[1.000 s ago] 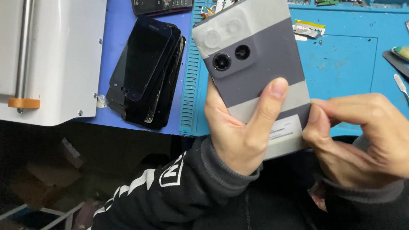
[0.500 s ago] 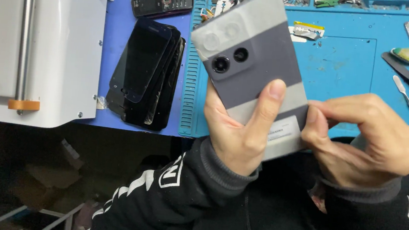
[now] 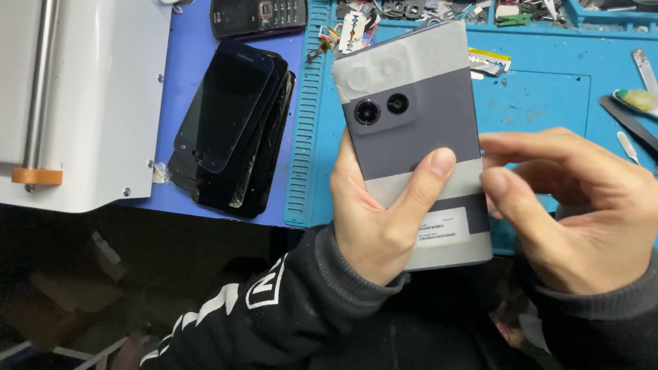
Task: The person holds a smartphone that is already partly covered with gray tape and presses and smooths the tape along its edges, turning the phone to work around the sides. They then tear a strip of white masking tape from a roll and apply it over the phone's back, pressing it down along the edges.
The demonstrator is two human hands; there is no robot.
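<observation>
Where L fingers (image 3: 424, 187) wrap phone (image 3: 413, 129)

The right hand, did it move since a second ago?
Yes. The right hand has drawn a little rightward, off the grey phone's edge: earlier its fingertips pressed the phone near the white label, now a small gap shows.

Smartphone (image 3: 412, 137) — matt grey back, smooth, with paler film-like bands across it; glossy dark lenses; a white paper sticker (image 3: 442, 228) near the lower end. Stacked phone screens (image 3: 231, 129): glossy black glass, reflective. Keypad phone (image 3: 258, 11) looks like dark plastic with a slight sheen. Work mat (image 3: 543, 100) — blue, rubbery, matt, scuffed. White appliance (image 3: 61, 74): smooth painted casing, brushed metal bar. Sleeves (image 3: 317, 319) of black knit cloth, ribbed cuffs.
</observation>
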